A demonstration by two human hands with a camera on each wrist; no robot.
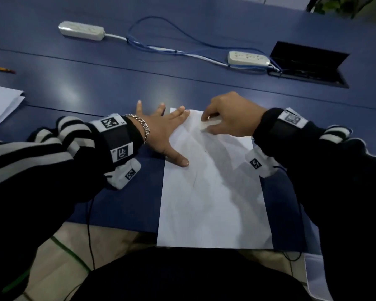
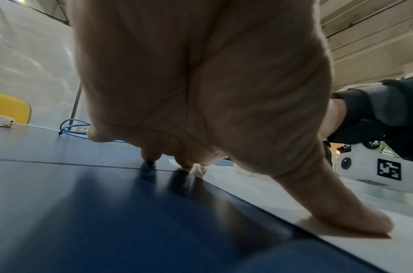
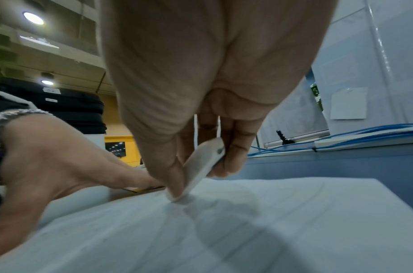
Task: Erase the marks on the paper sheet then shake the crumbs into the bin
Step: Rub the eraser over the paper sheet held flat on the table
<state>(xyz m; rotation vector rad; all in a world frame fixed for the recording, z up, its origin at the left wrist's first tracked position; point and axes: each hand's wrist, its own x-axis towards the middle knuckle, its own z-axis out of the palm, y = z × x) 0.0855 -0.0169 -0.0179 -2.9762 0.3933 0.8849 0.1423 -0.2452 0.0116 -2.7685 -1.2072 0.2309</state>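
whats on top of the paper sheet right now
On the paper sheet: the left hand spread flat at its left edge, and a white eraser pinched by the right hand. Marks beneath them are hidden.

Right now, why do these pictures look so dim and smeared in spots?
Head view: dim, bluish light, with soft glare on the table. Left wrist view: the left hand fills the frame, and the near tabletop is blurred. Right wrist view: the paper sheet smears up close, shadowed beneath the eraser.
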